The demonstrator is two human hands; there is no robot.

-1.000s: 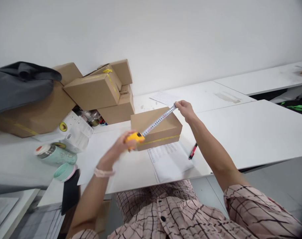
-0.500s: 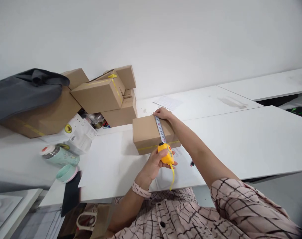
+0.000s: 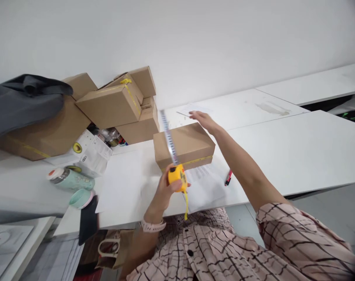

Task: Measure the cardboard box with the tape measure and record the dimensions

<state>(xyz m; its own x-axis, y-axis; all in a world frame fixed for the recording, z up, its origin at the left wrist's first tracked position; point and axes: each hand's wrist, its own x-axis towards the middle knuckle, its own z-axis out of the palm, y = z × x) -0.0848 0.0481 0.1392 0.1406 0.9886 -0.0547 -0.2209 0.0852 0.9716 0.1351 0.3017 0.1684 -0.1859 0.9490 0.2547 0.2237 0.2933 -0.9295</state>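
A yellow tape measure is gripped in my left hand, near the table's front edge. Its metal blade sticks out away from me, over the left part of a cardboard box; the far end is blurred. A yellow strap hangs from the case. The closed box lies on the white table with yellow tape along its near side. Beyond its far edge, my right hand is raised with fingers stretched out, holding nothing and apart from the blade.
Printed papers lie before the box, beside a red and black pen-like item. Stacked cardboard boxes, a white carton, a mint bottle, a cup and a dark phone-like slab stand or lie leftward.
My right hand has let go of the blade's end at the box's far edge and opened. My left hand has moved the tape measure leftward. The red item is now more visible.
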